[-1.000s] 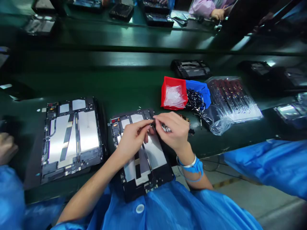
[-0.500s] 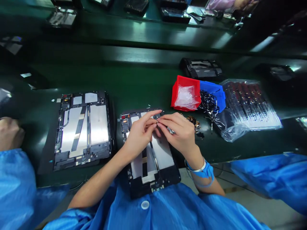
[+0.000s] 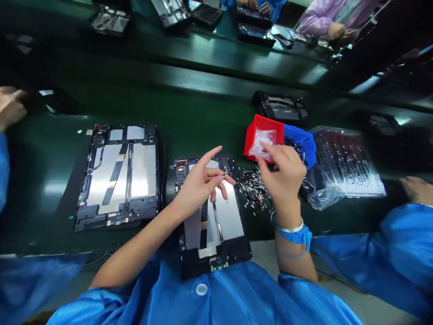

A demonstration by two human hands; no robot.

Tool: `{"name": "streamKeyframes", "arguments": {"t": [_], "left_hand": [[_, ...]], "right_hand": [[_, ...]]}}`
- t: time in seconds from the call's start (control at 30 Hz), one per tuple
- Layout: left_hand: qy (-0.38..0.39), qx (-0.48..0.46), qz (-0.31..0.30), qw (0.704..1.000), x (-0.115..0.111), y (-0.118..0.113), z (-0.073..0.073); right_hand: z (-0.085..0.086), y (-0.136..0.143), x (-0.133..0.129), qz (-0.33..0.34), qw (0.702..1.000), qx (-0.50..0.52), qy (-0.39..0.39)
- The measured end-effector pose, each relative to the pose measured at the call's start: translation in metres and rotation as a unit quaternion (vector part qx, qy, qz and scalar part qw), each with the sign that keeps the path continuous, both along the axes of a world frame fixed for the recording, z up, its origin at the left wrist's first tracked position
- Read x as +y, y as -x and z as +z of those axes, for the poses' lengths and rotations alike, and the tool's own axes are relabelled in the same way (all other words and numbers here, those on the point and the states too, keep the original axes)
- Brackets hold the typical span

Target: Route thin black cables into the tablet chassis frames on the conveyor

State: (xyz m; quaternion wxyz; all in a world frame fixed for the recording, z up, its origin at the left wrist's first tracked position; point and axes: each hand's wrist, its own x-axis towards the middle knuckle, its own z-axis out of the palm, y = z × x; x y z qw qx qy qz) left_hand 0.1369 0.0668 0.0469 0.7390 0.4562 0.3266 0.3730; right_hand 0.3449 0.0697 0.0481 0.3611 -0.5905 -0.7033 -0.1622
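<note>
My left hand [image 3: 203, 183] is over the upper part of an opened tablet-like device [image 3: 232, 216], its thumb and a finger pinching a tiny dark part [image 3: 224, 174]; the index finger points out. My right hand [image 3: 284, 171], with a blue wrist strap, hovers at the front of a red bin [image 3: 249, 137] that holds clear plastic bags [image 3: 262, 140]. Its thumb and index finger are apart, and nothing shows between them. Beneath and left of that hand lies a pile of small metallic and black parts [image 3: 253, 185]. The device lies flat at the table's front edge.
A second opened device [image 3: 140, 171] lies to the left. Right of the red bin are a blue bin [image 3: 307, 149] with black parts and a plastic-wrapped tray [image 3: 355, 167]. Another device [image 3: 284, 107] lies behind the bins. Other people's hands show at both sides and across the table.
My right hand has moved away from my left, rightward to the red bin, and its fingers have parted. The small metallic parts are now uncovered. My left hand stays over the device.
</note>
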Motion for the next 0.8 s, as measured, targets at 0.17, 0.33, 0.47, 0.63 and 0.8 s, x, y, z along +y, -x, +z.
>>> {"name": "streamKeyframes", "arguments": {"t": [0.17, 0.33, 0.47, 0.63, 0.8], "left_hand": [[-0.008, -0.008, -0.036, 0.999, -0.006, 0.008, 0.011], [-0.209, 0.163, 0.075, 0.961, -0.039, 0.058, 0.016], [-0.468, 0.31, 0.23, 0.795, -0.07, 0.103, -0.007], [-0.563, 0.394, 0.183, 0.703, -0.087, 0.125, -0.041], [-0.576, 0.384, 0.13, 0.709, -0.09, 0.128, -0.05]], "right_hand": [[0.008, 0.044, -0.028, 0.205, 0.978, -0.027, 0.033], [0.01, 0.073, -0.041, 0.133, 0.974, 0.149, 0.108], [0.01, 0.098, -0.049, 0.144, 0.844, 0.415, 0.308], [0.002, 0.124, -0.048, 0.16, 0.711, 0.51, 0.457], [-0.006, 0.132, -0.044, 0.141, 0.734, 0.474, 0.465]]}}
